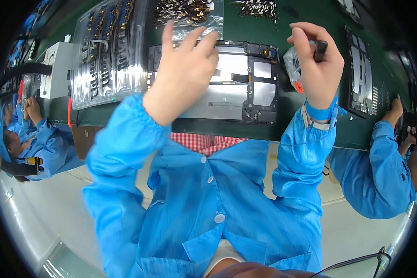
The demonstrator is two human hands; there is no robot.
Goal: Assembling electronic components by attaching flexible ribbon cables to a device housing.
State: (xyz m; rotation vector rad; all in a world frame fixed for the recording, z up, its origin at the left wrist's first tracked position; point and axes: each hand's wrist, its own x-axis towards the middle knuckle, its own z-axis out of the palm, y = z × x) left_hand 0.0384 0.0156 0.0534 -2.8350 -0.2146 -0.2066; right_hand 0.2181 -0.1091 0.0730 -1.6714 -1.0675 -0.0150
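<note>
My left hand (185, 69) reaches over the left part of an opened flat device (227, 109), like a tablet, with silver plates and a black frame. Its fingers are spread and point at a pile of small brass-coloured and dark parts (183, 11) on a clear plastic bag (197, 31). Whether the fingertips touch anything is unclear. To the right of the device, my right hand (322, 69) is raised and closed round a black stick-like tool (320, 51); the tool's other end is hidden. Beneath that hand lies a small clear bag (292, 65) with an orange-red piece (299, 86).
A clear tray (109, 55) of dark flex-like parts stands at the left, beside a white box (58, 69). More small parts (259, 8) lie at the back. Another opened device (362, 74) is at the right. Co-workers in blue (380, 171) sit on both sides.
</note>
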